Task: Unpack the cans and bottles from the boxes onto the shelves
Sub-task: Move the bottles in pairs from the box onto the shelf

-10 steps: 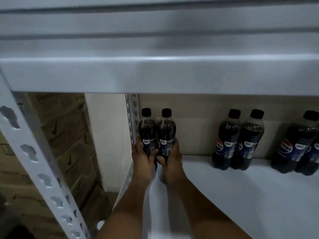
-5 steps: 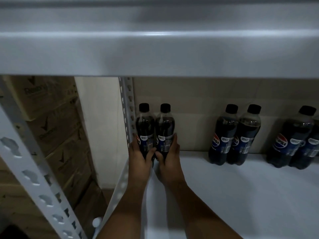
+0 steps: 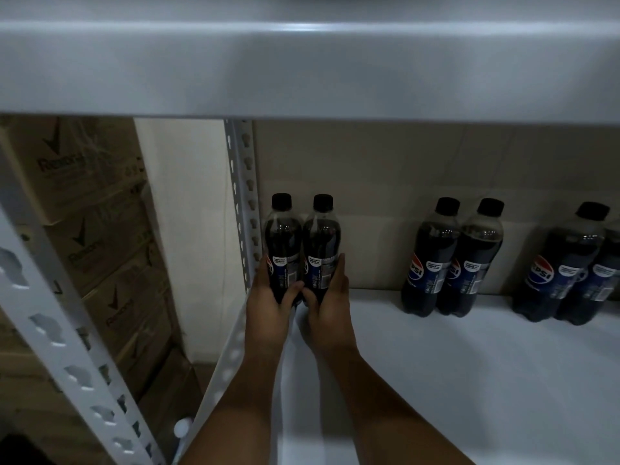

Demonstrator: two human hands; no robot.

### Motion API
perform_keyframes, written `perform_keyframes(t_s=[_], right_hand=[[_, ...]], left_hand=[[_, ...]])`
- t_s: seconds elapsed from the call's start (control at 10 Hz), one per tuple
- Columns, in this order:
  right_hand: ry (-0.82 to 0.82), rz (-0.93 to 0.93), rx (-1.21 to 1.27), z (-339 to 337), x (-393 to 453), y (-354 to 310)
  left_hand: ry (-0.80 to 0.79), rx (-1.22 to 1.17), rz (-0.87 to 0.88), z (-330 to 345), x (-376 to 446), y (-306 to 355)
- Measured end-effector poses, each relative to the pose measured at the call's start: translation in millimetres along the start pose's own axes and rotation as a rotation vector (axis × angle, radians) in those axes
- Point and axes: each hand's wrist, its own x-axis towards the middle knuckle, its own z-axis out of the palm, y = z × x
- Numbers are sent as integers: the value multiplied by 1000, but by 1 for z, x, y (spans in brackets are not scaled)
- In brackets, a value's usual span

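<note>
Two dark cola bottles with black caps stand side by side at the back left corner of the white shelf [image 3: 469,364]. My left hand [image 3: 268,307] grips the lower part of the left bottle [image 3: 281,239]. My right hand [image 3: 330,310] grips the lower part of the right bottle [image 3: 322,239]. Both bottles are upright and touch each other; their bases are hidden behind my fingers.
A pair of cola bottles [image 3: 453,256] stands further right against the back wall, and another pair [image 3: 570,263] sits at the right edge. The upper shelf [image 3: 302,68] hangs low overhead. Perforated white posts [image 3: 243,203] frame the left side, with stacked cardboard boxes [image 3: 87,229] beyond.
The view has moved in closer under the upper shelf. My hands and the two bottles stay at the back left corner, still held the same way.
</note>
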Motion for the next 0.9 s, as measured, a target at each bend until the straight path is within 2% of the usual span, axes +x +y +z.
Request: perform_keyframes(t_s=[0.1, 0.2, 0.3, 0.6, 0.8, 0.9], right_hand=[[1, -2, -1, 2, 2, 6], [-11, 8, 19, 0, 3, 7], [-12, 15, 34, 0, 2, 4], [-1, 0, -23, -14, -17, 13], [-72, -100, -64, -51, -63, 16], [-161, -92, -62, -76, -93, 13]], left_hand=[[62, -104, -29, 4, 2, 9], [17, -1, 67, 7, 2, -2], [2, -116, -7, 7, 0, 1], [49, -57, 15, 4, -20, 2], [22, -51, -18, -6, -86, 36], [77, -23, -68, -9, -131, 63]])
